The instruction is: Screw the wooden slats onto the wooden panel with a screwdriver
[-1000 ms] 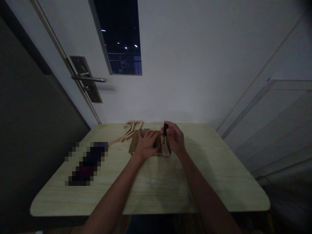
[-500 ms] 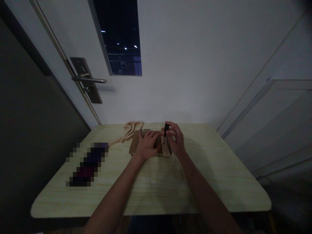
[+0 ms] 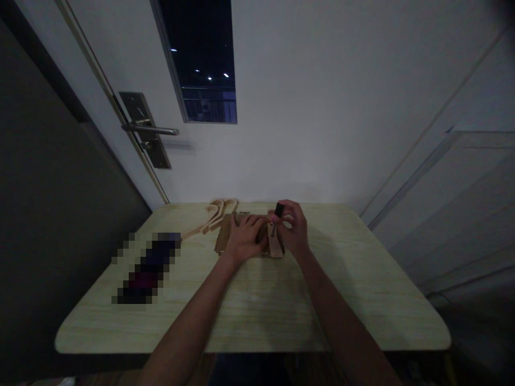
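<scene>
Black-handled tool [image 3: 279, 209], tip indistinct, board [image 3: 223, 237] partly under left hand [image 3: 245, 237]

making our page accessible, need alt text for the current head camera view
A right hand holds a black-handled tool over a pale wooden piece on a brown board, while the left hand rests on the board. Hooked wooden pieces lie left on a pale table.

The handle [image 3: 279, 209] is black, the board [image 3: 223, 237] brown, the strip [image 3: 276, 247] beige, the tabletop [image 3: 257, 316] pale and wood-grained.

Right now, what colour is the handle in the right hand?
The handle is black, seen best in the head view.
</scene>
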{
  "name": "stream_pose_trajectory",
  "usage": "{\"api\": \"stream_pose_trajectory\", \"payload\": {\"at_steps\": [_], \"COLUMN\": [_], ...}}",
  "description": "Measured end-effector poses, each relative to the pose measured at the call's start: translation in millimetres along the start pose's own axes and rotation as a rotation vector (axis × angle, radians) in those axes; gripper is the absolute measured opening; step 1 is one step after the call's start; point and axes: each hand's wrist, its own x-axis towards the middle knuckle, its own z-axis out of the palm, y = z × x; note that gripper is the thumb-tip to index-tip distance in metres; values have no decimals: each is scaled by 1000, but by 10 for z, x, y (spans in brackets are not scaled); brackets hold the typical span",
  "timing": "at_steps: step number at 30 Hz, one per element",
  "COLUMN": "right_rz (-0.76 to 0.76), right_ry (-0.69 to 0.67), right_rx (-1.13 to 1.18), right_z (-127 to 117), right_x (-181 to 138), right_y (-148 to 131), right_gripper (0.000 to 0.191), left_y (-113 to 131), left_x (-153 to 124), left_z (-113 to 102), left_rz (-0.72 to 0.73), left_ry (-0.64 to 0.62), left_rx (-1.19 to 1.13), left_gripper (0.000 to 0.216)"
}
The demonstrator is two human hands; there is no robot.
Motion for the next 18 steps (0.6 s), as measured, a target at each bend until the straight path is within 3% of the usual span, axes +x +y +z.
{"api": "stream_pose_trajectory", "payload": {"at_steps": [8, 18], "right_rz": [-64, -59], "right_ry": [-87, -11], "right_rx": [34, -50], "right_z": [-41, -6], "right_x": [-15, -23], "right_y": [-29, -47], "right_gripper": [27, 27], "left_y": [-23, -1], "left_x": [-4, -5], "left_z": [24, -8], "left_rz": [7, 8], "left_ry": [13, -1], "left_rx": [-10, -6], "left_gripper": [42, 40]}}
